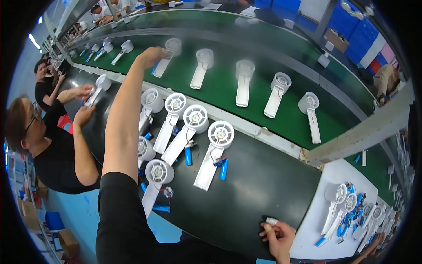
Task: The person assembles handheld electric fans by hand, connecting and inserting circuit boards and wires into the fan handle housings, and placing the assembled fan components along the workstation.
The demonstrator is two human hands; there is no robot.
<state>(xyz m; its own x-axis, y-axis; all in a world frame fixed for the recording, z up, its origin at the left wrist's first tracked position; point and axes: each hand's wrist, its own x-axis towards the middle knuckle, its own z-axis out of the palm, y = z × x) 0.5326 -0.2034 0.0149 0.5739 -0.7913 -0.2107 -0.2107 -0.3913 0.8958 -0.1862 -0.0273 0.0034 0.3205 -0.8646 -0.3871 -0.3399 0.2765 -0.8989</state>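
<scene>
My left arm stretches far forward over the green belt. The left hand [153, 56] is closed at the side of a white handheld fan housing [173, 45], which has a blue cell by its handle; the fingertips are partly hidden. Low at the right, my right hand [281, 239] rests over the dark worktable [259, 189] with its fingers curled. A small white piece [271, 221] shows at its fingertips; whether it is held or wrapped round a finger I cannot tell. Nearest to my arm lie several open fan housings [220, 134] with wires, small boards and blue cells [224, 170].
More white housings [245, 70] stand spaced along the green belt [220, 94]. A metal rail [246, 125] and slanted post [351, 141] edge it. A white board [307, 237] at right carries housings and a pile of blue cells [351, 215]. At left a co-worker [52, 149] handles another fan.
</scene>
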